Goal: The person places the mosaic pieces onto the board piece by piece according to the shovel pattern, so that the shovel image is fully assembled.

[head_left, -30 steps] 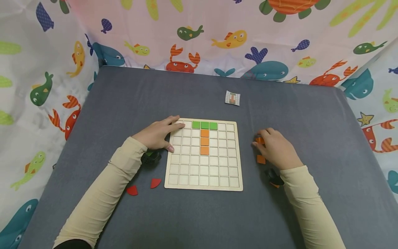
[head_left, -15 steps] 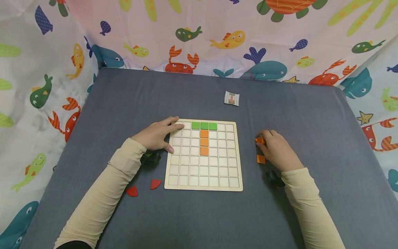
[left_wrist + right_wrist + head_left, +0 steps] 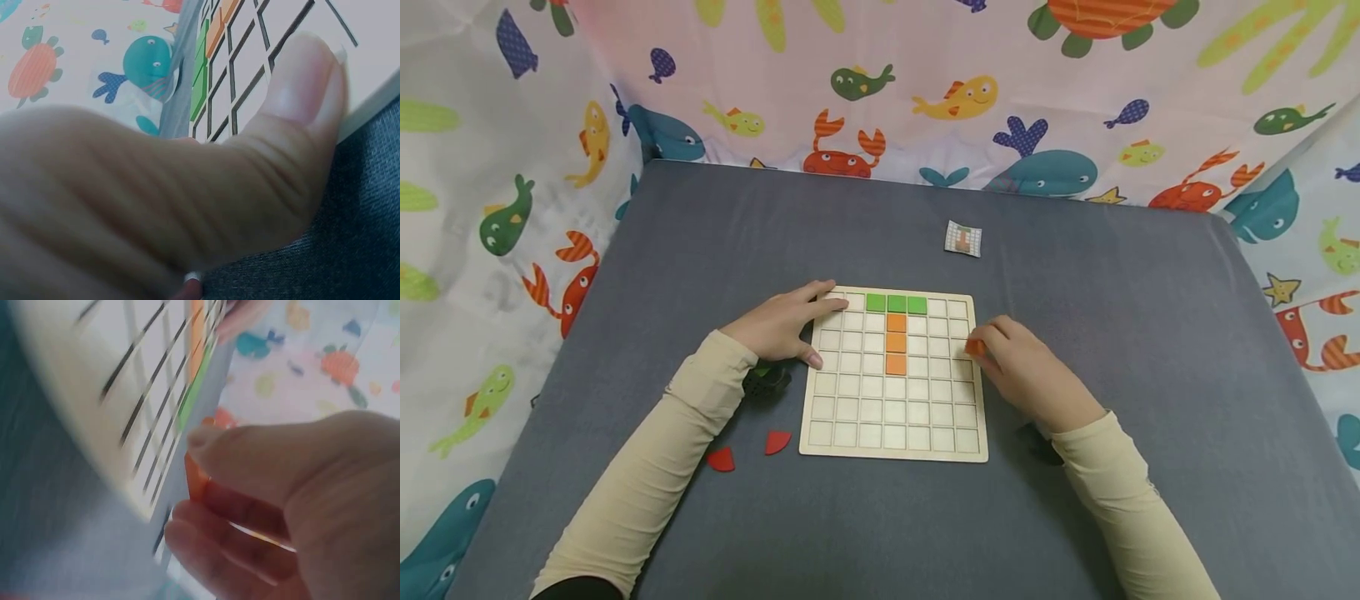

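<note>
Left hand point(image 3: 782, 323): relaxed, fingers extended, it rests on a square, pale wooden grid board point(image 3: 895, 456), with fingers at the far left corner and thumb over the side border. Right hand point(image 3: 1030, 372): thumb and fingers pinch a thin, flat orange tile point(image 3: 974, 347) at the board's right edge; whether this tile touches the wood, I cannot tell. Both arms wear cream fabric sleeves point(image 3: 650, 465), creased toward the wrists.

Board: rounded outer corners, smooth light border, rows of cells divided by thin lines. Three green square tiles point(image 3: 897, 303) sit side by side in the far row. Three orange square tiles point(image 3: 896, 342) run in a column directly below the middle green one. Together they form a T.

Surroundings: two red quarter-circle pieces point(image 3: 777, 442) lie to the left of the board, near its lower corner and apart from each other. Beyond the far edge lies a small printed paper card point(image 3: 963, 239). Dark grey cloth point(image 3: 895, 525) covers the table; seen close, its weave looks coarse. Behind it hangs a white and pinkish fabric backdrop point(image 3: 910, 42) printed with fish, crabs and whales. Beneath the left wrist, a dark object point(image 3: 767, 381) is partly hidden.
</note>
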`<state>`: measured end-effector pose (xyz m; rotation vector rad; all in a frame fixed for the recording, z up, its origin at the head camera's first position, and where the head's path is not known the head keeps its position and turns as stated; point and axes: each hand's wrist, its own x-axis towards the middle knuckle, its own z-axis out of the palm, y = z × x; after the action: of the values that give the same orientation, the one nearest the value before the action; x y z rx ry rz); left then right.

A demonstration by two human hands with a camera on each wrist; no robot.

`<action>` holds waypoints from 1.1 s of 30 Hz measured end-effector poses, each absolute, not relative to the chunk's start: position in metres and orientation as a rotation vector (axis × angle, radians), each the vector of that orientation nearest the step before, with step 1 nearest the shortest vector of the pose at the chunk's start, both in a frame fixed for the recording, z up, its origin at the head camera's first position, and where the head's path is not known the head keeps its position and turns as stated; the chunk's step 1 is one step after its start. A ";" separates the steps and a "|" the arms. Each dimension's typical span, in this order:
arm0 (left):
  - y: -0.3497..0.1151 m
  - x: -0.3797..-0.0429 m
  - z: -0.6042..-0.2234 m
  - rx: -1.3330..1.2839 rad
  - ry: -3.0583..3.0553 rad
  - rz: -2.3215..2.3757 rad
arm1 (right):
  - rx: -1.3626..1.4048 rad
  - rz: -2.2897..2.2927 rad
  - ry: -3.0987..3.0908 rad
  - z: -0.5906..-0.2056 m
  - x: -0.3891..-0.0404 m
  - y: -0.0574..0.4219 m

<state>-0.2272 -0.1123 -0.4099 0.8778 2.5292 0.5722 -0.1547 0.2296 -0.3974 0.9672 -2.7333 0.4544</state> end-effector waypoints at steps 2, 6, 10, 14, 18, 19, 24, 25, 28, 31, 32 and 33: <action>-0.112 -0.227 -0.410 0.874 2.526 0.571 | 1.046 0.468 -2.670 -0.398 -0.152 0.219; -0.112 -0.226 -0.409 0.866 2.522 0.565 | 1.180 0.514 -2.625 -0.398 -0.150 0.199; -0.112 -0.227 -0.410 0.867 2.522 0.565 | 1.259 0.552 -2.646 -0.400 -0.150 0.180; -0.112 -0.227 -0.410 0.866 2.520 0.564 | 1.294 0.516 -2.663 -0.403 -0.148 0.163; -0.113 -0.228 -0.411 0.855 2.513 0.576 | 1.325 0.479 -2.657 -0.406 -0.147 0.149; -0.113 -0.228 -0.411 0.860 2.514 0.580 | 1.332 0.481 -2.655 -0.407 -0.147 0.146; -0.114 -0.229 -0.412 0.887 2.516 0.594 | 1.361 0.481 -2.664 -0.411 -0.148 0.139; -0.114 -0.229 -0.412 0.892 2.516 0.599 | 1.368 0.473 -2.665 -0.412 -0.148 0.139; -0.114 -0.229 -0.412 0.891 2.509 0.614 | 1.385 0.466 -2.669 -0.414 -0.150 0.139; -0.114 -0.229 -0.412 0.881 2.505 0.615 | 1.402 0.467 -2.670 -0.415 -0.152 0.138; -0.115 -0.229 -0.411 0.876 2.505 0.613 | 1.407 0.469 -2.671 -0.415 -0.152 0.138; -0.115 -0.229 -0.412 0.873 2.505 0.611 | 1.412 0.467 -2.670 -0.415 -0.153 0.137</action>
<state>-0.2295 -0.1147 -0.4115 0.8732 2.5048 0.6115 -0.1530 0.1371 -0.4150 1.4123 -2.6704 0.4673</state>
